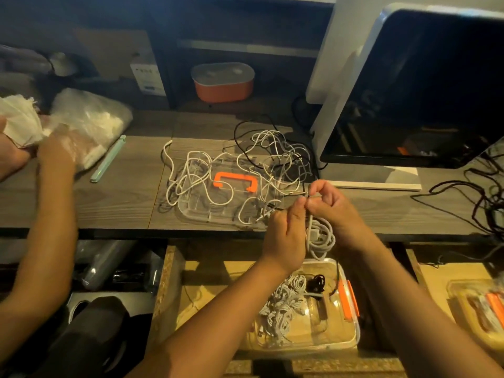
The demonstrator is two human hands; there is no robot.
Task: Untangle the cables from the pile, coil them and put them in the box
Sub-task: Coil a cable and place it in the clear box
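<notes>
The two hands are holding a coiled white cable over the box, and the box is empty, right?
No, the box isn't empty. The head view shows bundled white cables and a black cable already lying in it. The left hand and right hand do hold a coiled white cable over it.

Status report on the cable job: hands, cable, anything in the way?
Left hand and right hand pinch a grey cable coil. Its tail runs back into the pile on the desk. Box below open, path looks free.
</notes>
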